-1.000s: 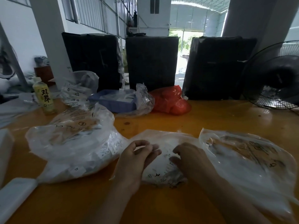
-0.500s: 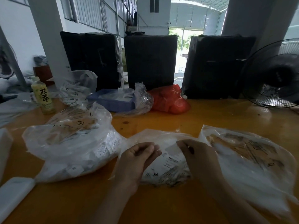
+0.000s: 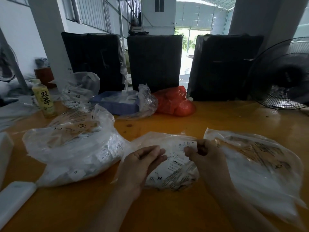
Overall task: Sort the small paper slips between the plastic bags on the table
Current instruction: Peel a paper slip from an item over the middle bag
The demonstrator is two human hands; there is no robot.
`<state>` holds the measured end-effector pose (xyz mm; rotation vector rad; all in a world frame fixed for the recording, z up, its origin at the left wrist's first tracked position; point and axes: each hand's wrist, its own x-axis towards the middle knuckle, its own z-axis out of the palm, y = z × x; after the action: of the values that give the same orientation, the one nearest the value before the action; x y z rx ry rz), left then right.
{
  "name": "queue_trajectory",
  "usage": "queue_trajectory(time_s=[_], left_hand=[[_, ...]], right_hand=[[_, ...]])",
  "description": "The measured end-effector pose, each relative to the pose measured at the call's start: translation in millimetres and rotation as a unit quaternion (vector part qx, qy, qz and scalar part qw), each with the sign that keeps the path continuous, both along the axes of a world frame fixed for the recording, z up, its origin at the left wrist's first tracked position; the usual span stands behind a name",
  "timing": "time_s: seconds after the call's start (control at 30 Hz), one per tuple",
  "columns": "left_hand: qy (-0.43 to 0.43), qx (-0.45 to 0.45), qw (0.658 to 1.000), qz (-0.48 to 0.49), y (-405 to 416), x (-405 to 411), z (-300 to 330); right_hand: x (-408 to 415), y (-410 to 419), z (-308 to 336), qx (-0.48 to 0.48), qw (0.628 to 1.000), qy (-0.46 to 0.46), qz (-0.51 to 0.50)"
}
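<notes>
Paper slip: small white printed paper slip (image 3: 186,145), pinched at its right end by the right hand and held just above the middle bag.
Right hand: right hand (image 3: 206,158) with fingers (image 3: 189,150) curled, thumb and forefinger closed on the slip.
Left hand: left hand (image 3: 142,163) beside the right, palm turned inward, fingers loosely bent and close together; whether they hold anything cannot be told.
Middle bag: clear crumpled plastic bag of printed white slips (image 3: 173,173), lying on the worktop under and between both hands.
Right bag: large clear flat plastic bag with brown printed contents (image 3: 260,164), just beside the right hand, touching the middle bag.
Left bag: large bulging clear plastic bag full of white slips (image 3: 71,148), near the left hand.
Worktop: glossy orange-yellow wooden worktop (image 3: 184,211) carrying all the bags.
Farther back: blue rectangular plastic tray (image 3: 115,104) partly wrapped in clear film, red plastic bag (image 3: 175,102) to its right, yellow drink bottle with a green cap (image 3: 44,99) at far left.
Behind: three black wrapped bales (image 3: 154,62) standing upright in a row; black round-caged electric fan (image 3: 284,76) at far right.
</notes>
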<state>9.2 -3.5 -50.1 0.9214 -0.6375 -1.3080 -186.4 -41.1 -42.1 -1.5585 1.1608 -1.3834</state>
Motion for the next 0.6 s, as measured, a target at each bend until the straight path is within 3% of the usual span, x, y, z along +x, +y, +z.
queue_trajectory(time_s=[0.3, 0.47, 0.6], left_hand=[[-0.002, 0.001, 1.000, -0.011, 0.2, -0.3, -0.5], [-0.016, -0.003, 1.000, -0.014, 1.4, -1.8, 1.3], [-0.057, -0.017, 0.998, -0.017, 3.8, -4.8, 2.2]], right_hand=[[3.1, 1.1, 3.8, 0.002, 0.996, -0.078, 0.041], [4.2, 1.7, 2.5, -0.066, 0.990, 0.119, 0.024], [4.4, 3.6, 2.9, -0.081, 0.987, 0.141, -0.009]])
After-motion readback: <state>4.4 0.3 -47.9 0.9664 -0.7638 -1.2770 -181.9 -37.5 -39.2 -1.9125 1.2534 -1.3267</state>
